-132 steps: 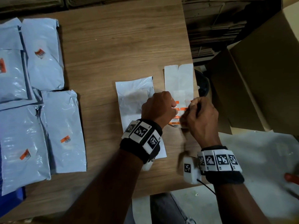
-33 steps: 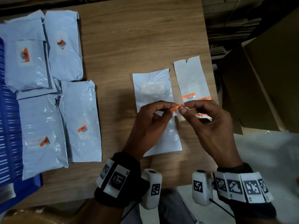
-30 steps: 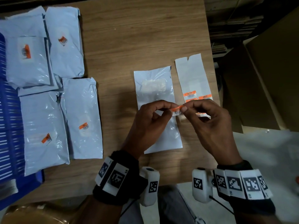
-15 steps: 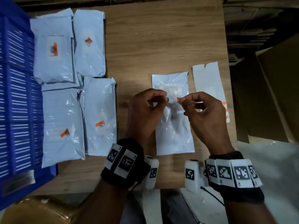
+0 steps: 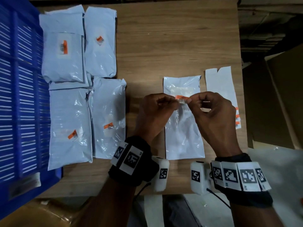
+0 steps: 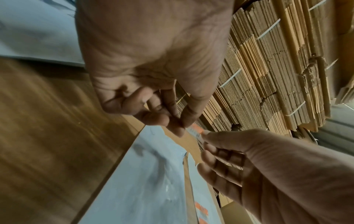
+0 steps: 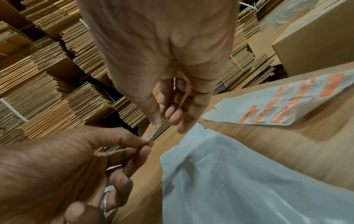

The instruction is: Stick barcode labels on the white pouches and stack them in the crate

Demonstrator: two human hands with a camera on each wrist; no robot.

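1. My left hand (image 5: 155,112) and right hand (image 5: 213,115) each pinch one end of the label (image 5: 182,98), held just above the pouch (image 5: 183,136).
2. Risk, I judge: the label may curl and stick crooked or creased.

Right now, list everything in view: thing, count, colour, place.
table: one, brown wood, under everything.
crate: one, blue, left edge of the table.
labelled pouches: at least four, white, grouped beside the crate, each with an orange label.
bare pouch: one, white, flat on the table below the hands.
label sheet: one, white with orange labels at its near end, right of the bare pouch.
barcode label: one, orange and white, held above the bare pouch.
flat cardboard: bundled stacks, brown, beyond the table.
left hand: pinches the label's left end.
right hand: pinches its right end.
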